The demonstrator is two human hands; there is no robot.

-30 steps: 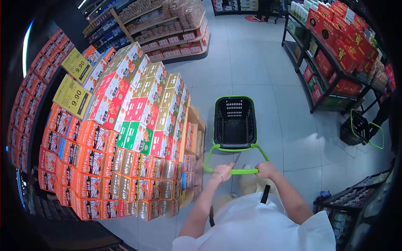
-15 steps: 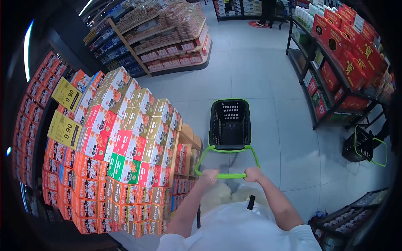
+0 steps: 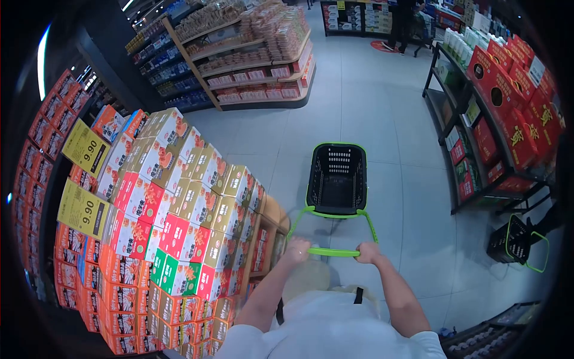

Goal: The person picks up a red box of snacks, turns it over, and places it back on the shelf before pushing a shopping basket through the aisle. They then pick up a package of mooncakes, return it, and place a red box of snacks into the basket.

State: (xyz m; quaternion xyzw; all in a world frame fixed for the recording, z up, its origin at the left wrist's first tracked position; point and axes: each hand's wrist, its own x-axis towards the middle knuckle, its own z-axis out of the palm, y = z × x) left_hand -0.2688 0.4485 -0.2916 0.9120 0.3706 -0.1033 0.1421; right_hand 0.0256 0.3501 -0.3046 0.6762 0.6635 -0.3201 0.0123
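Note:
A black basket with a green rim [image 3: 337,212] stands on the floor in front of me. Its green handle [image 3: 333,252] reaches back toward my body. Around the left end of the handle bar, the fingers of my left hand [image 3: 297,249] are closed. My right hand [image 3: 368,253] grips the bar's right end. The inside of the basket looks dark, with no goods visible in it.
Stacked boxes [image 3: 191,209] with yellow price signs [image 3: 84,207] rise close on my left. Ahead is a rounded shelf [image 3: 263,102]. Red gift boxes fill a black rack [image 3: 457,107] at right, near another basket [image 3: 505,242]. A person [image 3: 405,27] stands far ahead.
The basket and both hands appear slightly further right in view. The stacked boxes on the left look larger and closer, and more of the person ahead shows.

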